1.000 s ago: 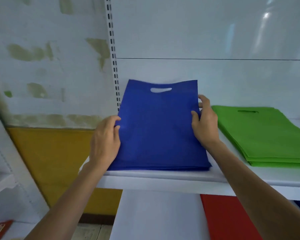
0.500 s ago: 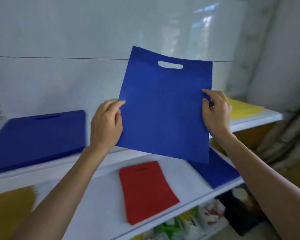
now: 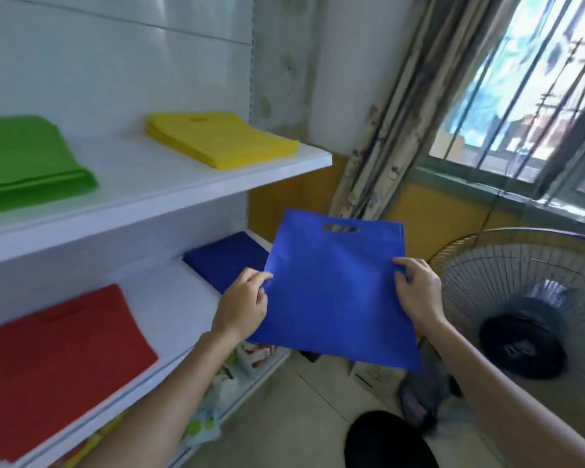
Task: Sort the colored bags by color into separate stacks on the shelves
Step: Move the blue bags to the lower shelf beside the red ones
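Green stack (image 3: pixel 31 163) cut off left; blue stack (image 3: pixel 223 261) partly behind held bag (image 3: pixel 335 292).

Electric fan (image 3: pixel 524 298) seen at right, round wire grille, dark hub at centre. Patterned curtain (image 3: pixel 395 113) hung beside barred window (image 3: pixel 537 79); bright outdoors blurred behind bars. Orange wall panel (image 3: pixel 436 224) seen below sill, thin dark cord (image 3: pixel 490 211) run down across it toward fan. Pale tiled floor (image 3: pixel 284 417) seen below. Blurred colourful packets (image 3: pixel 223 390) piled low at centre-left. Dark grey bundle (image 3: pixel 419 396) laid on floor near fan; kind not told.
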The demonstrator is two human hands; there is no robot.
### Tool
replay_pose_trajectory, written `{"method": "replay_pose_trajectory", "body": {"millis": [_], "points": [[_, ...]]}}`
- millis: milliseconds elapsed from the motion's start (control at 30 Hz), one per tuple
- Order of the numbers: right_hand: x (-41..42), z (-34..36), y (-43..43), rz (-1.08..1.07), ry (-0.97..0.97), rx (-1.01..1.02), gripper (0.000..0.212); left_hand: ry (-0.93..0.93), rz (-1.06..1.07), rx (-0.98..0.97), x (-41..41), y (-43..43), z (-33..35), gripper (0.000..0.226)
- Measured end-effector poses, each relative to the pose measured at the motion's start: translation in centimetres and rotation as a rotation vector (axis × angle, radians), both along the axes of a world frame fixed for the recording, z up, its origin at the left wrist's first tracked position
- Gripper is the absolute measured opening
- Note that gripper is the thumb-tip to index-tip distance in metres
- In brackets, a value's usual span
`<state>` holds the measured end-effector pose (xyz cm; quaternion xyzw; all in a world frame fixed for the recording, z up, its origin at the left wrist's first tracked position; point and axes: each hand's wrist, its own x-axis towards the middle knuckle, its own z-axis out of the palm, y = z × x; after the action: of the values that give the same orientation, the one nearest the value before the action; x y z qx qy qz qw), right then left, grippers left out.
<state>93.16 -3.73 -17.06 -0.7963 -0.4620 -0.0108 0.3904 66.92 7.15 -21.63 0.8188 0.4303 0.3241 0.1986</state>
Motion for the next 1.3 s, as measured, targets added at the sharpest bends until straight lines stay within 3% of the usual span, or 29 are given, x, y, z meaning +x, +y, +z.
{"method": "replay_pose_trajectory", "body": {"millis": [500, 767, 1033, 1167, 1300], "points": [[5.3, -12.3, 14.0, 0.022, 0.173, -0.307, 0.027, 0.137, 0.062, -0.357, 5.5, 11.8, -12.0, 0.034], [7.9, -15.6, 22.5, 0.081, 0.192, -0.386, 0.033, 0.123, 0.197, -0.375, 7.1, 16.7, -14.9, 0.033], [6.8, -20.6, 38.3, 0.493, 0.096, -0.407, 0.036, 0.109, 0.648, -0.297, 6.4, 20.7, -18.6, 0.033], [5.5, -22.8, 44.4, 0.72, 0.077, -0.404, 0.041, 0.15, 0.796, -0.347, 7.8, 22.0, -20.4, 0.039], [4.3, -24.6, 48.4, 0.917, -0.163, -0.406, 0.054, 0.227, 0.855, -0.381, 8.6, 24.3, -21.4, 0.046]]}}
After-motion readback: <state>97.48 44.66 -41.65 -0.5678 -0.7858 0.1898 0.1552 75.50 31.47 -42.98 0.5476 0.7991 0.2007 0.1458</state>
